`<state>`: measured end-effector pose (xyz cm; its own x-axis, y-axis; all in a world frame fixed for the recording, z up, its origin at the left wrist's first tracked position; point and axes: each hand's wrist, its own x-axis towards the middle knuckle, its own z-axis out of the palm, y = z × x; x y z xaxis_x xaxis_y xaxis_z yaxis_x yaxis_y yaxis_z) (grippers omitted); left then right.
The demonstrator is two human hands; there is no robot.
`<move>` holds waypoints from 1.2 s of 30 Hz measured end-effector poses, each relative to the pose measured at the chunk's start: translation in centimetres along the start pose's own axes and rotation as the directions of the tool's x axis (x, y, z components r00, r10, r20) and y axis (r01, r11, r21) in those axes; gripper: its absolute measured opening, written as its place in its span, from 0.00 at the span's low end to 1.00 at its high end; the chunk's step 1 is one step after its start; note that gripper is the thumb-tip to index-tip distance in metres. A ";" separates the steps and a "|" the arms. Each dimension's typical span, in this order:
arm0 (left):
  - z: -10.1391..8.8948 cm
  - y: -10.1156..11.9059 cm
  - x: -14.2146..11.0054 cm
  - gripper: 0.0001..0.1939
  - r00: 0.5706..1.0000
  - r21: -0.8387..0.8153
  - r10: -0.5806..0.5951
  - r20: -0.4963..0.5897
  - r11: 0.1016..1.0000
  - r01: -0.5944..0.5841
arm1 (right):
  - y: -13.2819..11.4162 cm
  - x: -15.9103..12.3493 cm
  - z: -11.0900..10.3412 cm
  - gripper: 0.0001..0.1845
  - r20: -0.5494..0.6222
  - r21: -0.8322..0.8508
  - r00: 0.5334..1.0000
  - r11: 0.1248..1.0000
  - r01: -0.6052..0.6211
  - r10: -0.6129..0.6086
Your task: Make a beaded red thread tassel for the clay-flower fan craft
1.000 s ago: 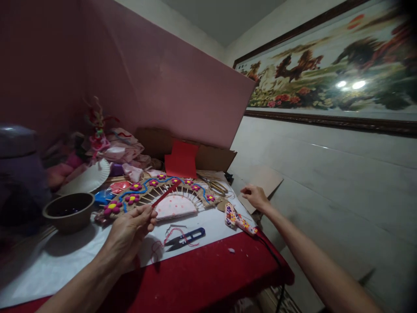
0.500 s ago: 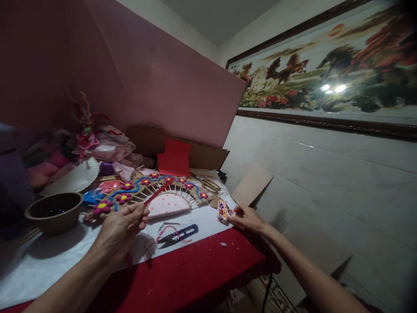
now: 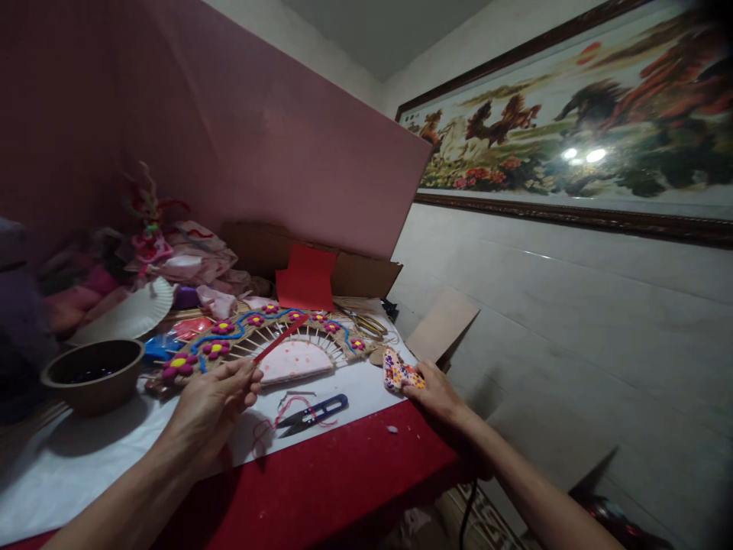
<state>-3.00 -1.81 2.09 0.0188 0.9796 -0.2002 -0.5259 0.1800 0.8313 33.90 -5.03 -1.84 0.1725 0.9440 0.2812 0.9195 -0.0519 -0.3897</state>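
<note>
Between the thumb and fingers of my left hand [image 3: 211,401] is a narrow red strip [image 3: 282,338], slanting up to the right. My right hand [image 3: 438,391] pinches the right end of a small floral-patterned piece [image 3: 394,373] at the table's right edge. Behind the strip lies a fan-shaped burlap work [image 3: 246,328] with thin sticks, pink flowers and a wavy blue line. A pale half-round, pink-dotted pad [image 3: 298,363] sits at its centre. In front are dark blue thread snips [image 3: 314,415] with pink thread [image 3: 264,437] around them.
A brown bowl [image 3: 95,397] with dark contents stands at left, near a white paper plate [image 3: 123,313]. Gold-handled scissors [image 3: 369,327] and red paper [image 3: 306,279] lie at the back. A brown board [image 3: 440,325] leans by the tiled wall. Red cloth [image 3: 343,477] covers the table's front.
My right fingers have closed on the floral piece, and more of it shows. My left hand with the red strip is nearly still.
</note>
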 end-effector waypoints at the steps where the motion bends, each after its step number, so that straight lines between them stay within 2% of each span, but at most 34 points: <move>1: 0.0 0.0 0.0 0.10 1.000 -0.001 -0.004 -0.003 1.000 0.004 | 0.0 -0.1 0.0 0.11 -0.010 0.028 1.000 1.000 0.009 -0.009; 6: 0.1 0.0 -0.1 0.10 1.000 0.020 -0.011 -0.017 1.000 0.011 | 0.6 0.1 -0.3 0.12 -0.045 0.203 0.999 0.979 0.034 -0.026; 11: 0.0 -0.2 -0.1 0.09 1.000 0.036 -0.011 -0.016 0.999 0.011 | 1.9 0.2 -0.4 0.19 -0.040 0.433 0.997 0.900 -0.045 0.069; 16: 0.0 -0.3 0.1 0.09 1.000 0.041 -0.005 -0.010 0.999 0.006 | 2.0 -0.3 -0.5 0.24 0.045 0.675 0.984 0.721 -0.156 0.171; 21: 0.0 -0.2 -0.1 0.09 1.000 0.043 -0.004 -0.003 0.999 0.004 | 1.1 -0.9 -1.2 0.26 0.024 0.857 0.969 0.494 -0.145 0.244; 24: 0.0 -0.1 -0.2 0.09 1.000 0.036 -0.007 -0.010 0.999 0.008 | 0.5 -1.0 -2.0 0.26 0.005 0.916 0.965 0.386 -0.110 0.263; 28: 0.0 -0.1 -0.1 0.09 1.000 0.012 -0.015 0.000 1.000 0.015 | -0.1 -0.9 -3.0 0.24 -0.020 0.953 0.961 0.297 -0.066 0.275; 31: -0.1 -0.2 0.0 0.08 1.000 0.015 -0.021 -0.005 1.000 0.021 | -0.6 -0.7 -3.6 0.23 -0.061 0.962 0.954 0.271 -0.022 0.292; 36: -0.1 -0.2 -0.1 0.10 1.000 0.034 -0.003 -0.005 0.999 0.003 | -1.4 -0.3 -4.3 0.24 -0.161 0.957 0.935 0.281 0.069 0.317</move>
<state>-2.93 -1.91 1.88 0.0160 0.9786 -0.2054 -0.4969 0.1860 0.8476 34.12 -6.63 2.40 0.5093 0.8137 0.2802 -0.0681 0.3627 -0.9294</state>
